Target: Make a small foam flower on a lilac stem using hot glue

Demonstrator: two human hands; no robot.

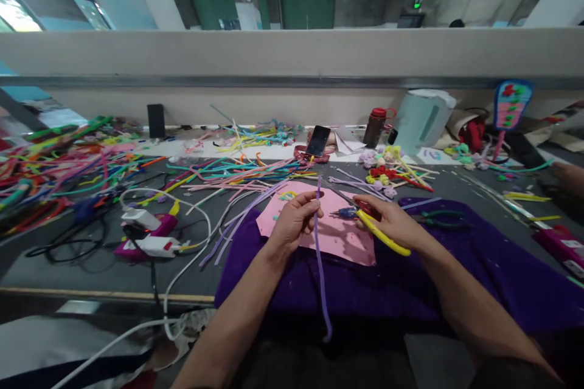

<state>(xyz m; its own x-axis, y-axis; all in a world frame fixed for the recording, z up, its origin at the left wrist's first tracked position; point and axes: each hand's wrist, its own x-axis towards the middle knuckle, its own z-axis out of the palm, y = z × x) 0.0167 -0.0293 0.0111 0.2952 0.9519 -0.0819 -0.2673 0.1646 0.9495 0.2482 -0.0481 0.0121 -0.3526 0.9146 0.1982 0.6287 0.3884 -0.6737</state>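
Tabletop (pixel 86 279): left grip (pixel 293 223) tight on one stem (pixel 320 273), right grip (pixel 396 220) round yellow-handled pliers (pixel 382 234).

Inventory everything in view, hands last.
Held pipe cleaner: one, purple, centre.
Yellow pliers: one, yellow and blue, right of centre.
Green pliers: one, dark green, right.
Pink sheet: one, pink, centre.
Purple cloth: one, purple, front.
Loose pipe cleaners: many, mixed colours, left and centre.
Craft flowers: several, mixed, right of centre.
Phone: one, black, back centre.
Bottle: one, brown, back right.
Pitcher: one, pale green, back right.
Plugs: two, white, left.
Table: one, dark grey, front.
Ornament: one, pink and blue, back right.
Another person's hand: one, far right.
Left grip: one, pinching the held pipe cleaner.
Right grip: one, around the yellow pliers.
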